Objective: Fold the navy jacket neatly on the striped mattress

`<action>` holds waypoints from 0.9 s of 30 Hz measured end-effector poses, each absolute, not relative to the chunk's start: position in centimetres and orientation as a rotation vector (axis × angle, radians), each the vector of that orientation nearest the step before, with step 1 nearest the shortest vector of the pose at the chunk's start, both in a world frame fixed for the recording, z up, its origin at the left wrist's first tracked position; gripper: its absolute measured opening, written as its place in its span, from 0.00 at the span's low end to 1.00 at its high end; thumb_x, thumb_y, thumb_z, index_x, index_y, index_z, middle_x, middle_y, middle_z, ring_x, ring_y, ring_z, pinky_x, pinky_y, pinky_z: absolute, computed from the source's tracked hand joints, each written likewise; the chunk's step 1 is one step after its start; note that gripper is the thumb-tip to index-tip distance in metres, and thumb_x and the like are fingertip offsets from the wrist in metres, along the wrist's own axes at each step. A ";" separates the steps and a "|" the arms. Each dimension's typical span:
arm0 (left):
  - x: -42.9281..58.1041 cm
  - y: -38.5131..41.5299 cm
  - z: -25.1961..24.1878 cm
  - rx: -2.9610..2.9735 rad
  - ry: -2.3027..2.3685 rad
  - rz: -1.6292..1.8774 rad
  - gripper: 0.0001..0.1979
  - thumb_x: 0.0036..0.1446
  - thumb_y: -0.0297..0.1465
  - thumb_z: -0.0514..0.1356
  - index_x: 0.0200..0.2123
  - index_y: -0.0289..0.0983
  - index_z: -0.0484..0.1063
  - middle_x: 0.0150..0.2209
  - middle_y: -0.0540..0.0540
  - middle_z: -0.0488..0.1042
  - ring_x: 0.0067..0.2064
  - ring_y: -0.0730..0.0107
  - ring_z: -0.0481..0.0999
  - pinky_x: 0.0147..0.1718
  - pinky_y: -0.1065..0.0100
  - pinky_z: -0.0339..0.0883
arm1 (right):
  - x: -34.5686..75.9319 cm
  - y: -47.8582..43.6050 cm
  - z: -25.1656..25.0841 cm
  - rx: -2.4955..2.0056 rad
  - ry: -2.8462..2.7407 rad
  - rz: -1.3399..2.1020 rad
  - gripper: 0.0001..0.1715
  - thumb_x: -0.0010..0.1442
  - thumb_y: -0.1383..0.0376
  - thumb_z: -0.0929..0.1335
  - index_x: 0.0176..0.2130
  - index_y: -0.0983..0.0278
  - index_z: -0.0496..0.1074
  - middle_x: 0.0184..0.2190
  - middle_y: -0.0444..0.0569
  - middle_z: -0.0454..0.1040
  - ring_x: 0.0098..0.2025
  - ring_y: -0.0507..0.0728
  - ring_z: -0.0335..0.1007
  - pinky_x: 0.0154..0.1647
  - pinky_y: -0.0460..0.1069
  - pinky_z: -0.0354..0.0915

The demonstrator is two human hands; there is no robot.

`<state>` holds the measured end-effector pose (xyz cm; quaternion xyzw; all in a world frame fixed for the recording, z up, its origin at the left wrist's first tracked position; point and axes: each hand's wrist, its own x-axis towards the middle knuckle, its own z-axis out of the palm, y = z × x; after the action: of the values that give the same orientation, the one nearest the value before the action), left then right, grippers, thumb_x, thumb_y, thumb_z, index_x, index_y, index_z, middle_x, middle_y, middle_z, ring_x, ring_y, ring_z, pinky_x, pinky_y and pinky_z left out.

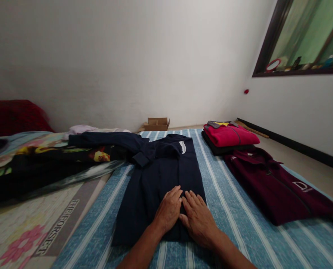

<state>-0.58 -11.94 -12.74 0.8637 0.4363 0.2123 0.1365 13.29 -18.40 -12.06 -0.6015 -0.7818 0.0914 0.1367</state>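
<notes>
My left fingers [175, 194] and right fingers [194, 198] lie side by side on a jacket [157, 175] atop the sheet [233, 201], a garment heap [56, 168] to the jacket's left, a folded top [267, 185] to its right, a clothing stack [229, 136] behind that top, a box [159, 127] beyond the jacket before the wall [155, 56], a mirror [273, 65] on the window ledge [309, 71] at right

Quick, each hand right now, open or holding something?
Left hand: open, palm down on the navy garment.
Right hand: open, palm down on it too.
</notes>
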 end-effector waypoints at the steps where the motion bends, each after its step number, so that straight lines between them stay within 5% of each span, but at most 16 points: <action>1: -0.6 -12.0 -12.7 2.501 1.262 0.615 0.19 0.60 0.28 0.44 0.51 0.35 0.67 0.56 0.41 0.66 0.58 0.67 0.63 0.56 0.59 0.59 | 13.3 -18.4 -12.0 -1.744 -2.258 0.263 0.32 0.64 0.54 0.56 0.60 0.69 0.59 0.62 0.57 0.53 0.64 0.65 0.44 0.62 0.61 0.46; 27: -0.7 -12.8 -11.9 2.504 1.286 0.560 0.19 0.59 0.26 0.46 0.50 0.33 0.67 0.56 0.41 0.67 0.58 0.67 0.63 0.57 0.60 0.58 | 12.9 -18.6 -13.8 -1.763 -2.190 0.154 0.31 0.62 0.54 0.59 0.59 0.66 0.61 0.61 0.54 0.54 0.64 0.64 0.46 0.62 0.61 0.47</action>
<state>-0.68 -12.80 -11.87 0.8645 0.4438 0.1934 0.1353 12.91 -18.56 -13.77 -0.6178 -0.7675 0.0540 0.1625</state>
